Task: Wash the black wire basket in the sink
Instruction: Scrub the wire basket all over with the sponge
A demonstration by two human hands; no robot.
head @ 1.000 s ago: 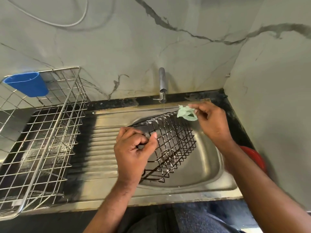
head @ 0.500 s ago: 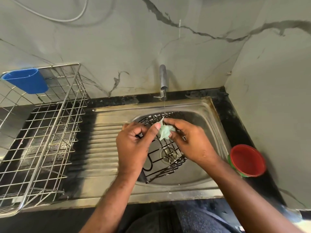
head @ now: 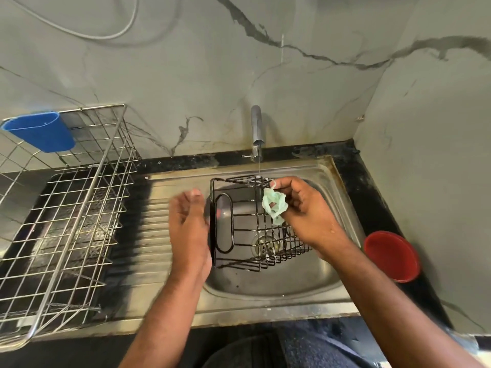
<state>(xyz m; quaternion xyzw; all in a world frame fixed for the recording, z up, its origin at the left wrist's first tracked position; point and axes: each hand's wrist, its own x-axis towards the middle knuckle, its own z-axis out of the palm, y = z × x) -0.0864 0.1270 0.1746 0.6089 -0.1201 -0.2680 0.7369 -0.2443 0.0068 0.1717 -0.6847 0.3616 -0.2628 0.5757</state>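
Note:
The black wire basket lies tipped on its side in the steel sink, its solid end with an oval loop facing left. My left hand lies with straight fingers against that left end, slightly blurred. My right hand pinches a crumpled pale green scrubber against the basket's upper wire side. A thin stream of water falls from the tap onto the basket's far edge.
A silver wire dish rack with a blue plastic cup hung on its back stands on the drainboard at the left. A red bowl sits on the black counter at the right, close to the side wall.
My left hand has let go of the basket's wires and now lies flat against its left end. The basket has turned so that end faces left. My right hand moved the scrubber up to the top wires.

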